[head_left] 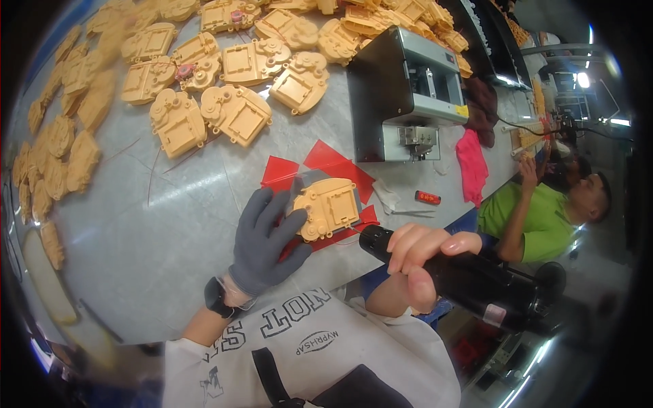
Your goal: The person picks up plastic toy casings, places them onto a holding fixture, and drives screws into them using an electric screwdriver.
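Observation:
My left hand (262,234), in a dark grey glove, has its fingers against the left side of a yellow plastic housing (330,207) and holds it on a grey block. Red sheet pieces (280,171) lie around and under that block. In my bare right hand (428,255) is a black power screwdriver (483,285), lying nearly level. Its bit points left and meets the lower right corner of the housing; whether it sits on a screw is too small to tell.
More yellow housings (238,112) cover the far and left table. A black-and-grey machine (408,95) stands beyond my right hand. Near it lie tweezers (411,213), a small red tube-shaped item (428,197) and a pink cloth (471,166). A person in green (537,221) sits at the right.

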### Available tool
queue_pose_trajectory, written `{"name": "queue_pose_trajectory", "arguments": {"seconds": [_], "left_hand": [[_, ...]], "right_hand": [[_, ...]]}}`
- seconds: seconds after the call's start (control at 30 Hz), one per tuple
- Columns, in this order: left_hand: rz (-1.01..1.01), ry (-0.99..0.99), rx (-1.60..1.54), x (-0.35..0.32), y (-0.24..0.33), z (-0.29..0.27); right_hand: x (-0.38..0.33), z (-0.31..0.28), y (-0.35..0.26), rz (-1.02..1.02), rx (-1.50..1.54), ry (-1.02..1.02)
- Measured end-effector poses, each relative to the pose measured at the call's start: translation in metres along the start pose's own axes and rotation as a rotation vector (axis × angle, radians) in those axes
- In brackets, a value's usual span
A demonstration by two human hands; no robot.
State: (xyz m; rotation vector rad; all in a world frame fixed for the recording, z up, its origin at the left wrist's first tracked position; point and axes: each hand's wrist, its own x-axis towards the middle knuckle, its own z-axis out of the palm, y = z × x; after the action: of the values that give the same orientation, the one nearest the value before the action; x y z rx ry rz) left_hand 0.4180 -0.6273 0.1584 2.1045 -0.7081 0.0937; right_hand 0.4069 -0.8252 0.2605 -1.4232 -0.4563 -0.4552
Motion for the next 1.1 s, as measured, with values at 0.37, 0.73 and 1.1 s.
{"name": "queue_pose_trajectory", "arguments": {"seconds": [0.37, 0.73, 1.1], "left_hand": [[0.013, 0.077, -0.031, -0.004, 0.000, 0.000], [0.001, 0.073, -0.043, -0.002, -0.001, 0.000], [0.012, 0.076, -0.037, 0.000, -0.002, -0.001]], "right_hand": [[-0.003, 0.005, 0.008, 0.043, -0.044, 0.056], [0.001, 0.009, 0.018, 0.059, -0.054, 0.002], [0.003, -0.009, 0.021, 0.103, 0.115, -0.044]]}}
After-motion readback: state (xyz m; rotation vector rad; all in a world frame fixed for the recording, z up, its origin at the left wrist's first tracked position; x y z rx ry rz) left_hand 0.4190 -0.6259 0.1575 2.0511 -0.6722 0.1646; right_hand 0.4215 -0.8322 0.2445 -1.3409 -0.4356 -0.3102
